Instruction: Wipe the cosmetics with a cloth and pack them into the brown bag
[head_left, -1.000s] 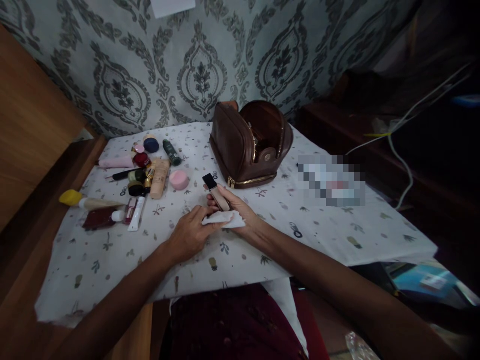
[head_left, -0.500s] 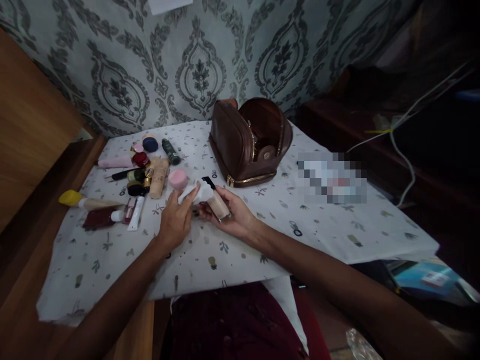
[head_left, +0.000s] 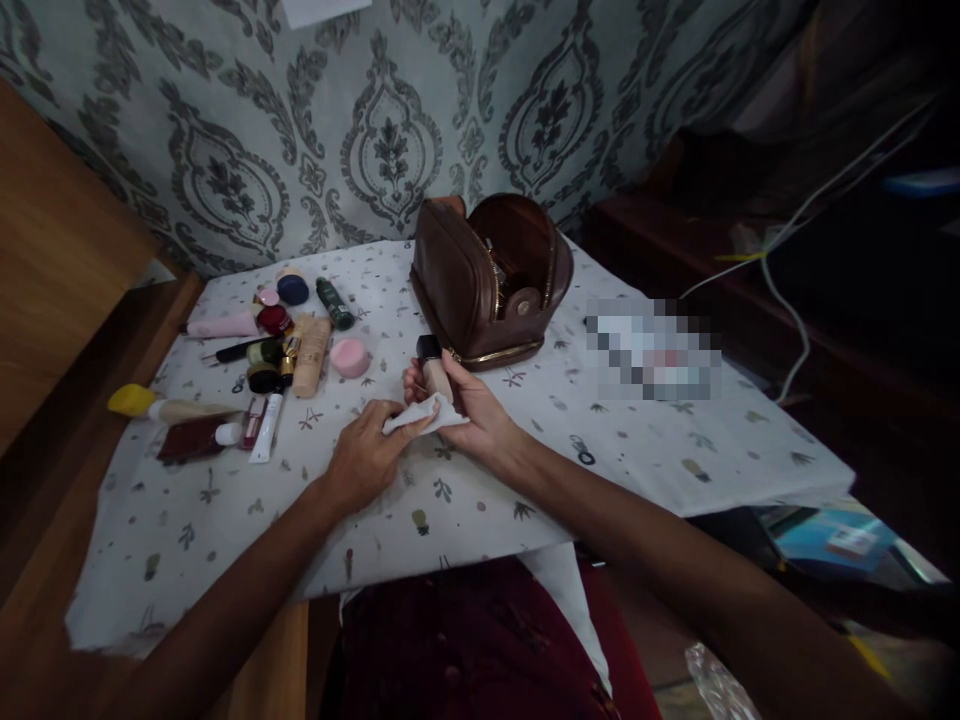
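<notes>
My right hand is closed around a small foundation bottle with beige contents and a black cap, tilted with its cap away from me. A white wipe is pinched in my left hand and pressed against the lower part of the bottle, covering its base. Both hands are just above the cloth, in front of an open brown leather makeup bag. To the left of the bottle lies a round pink container, beside a beige tube.
Several cosmetics lie at the left, among them a green bottle, a white tube, a dark red bottle and a yellow-capped bottle. A blurred-out item lies right of the bag. The patterned tablecloth overhangs the front edge.
The wipe has moved from the bottle's upper part down to its base, leaving the black cap uncovered. The bottle has turned more upright in my right hand. The view has shifted slightly.
</notes>
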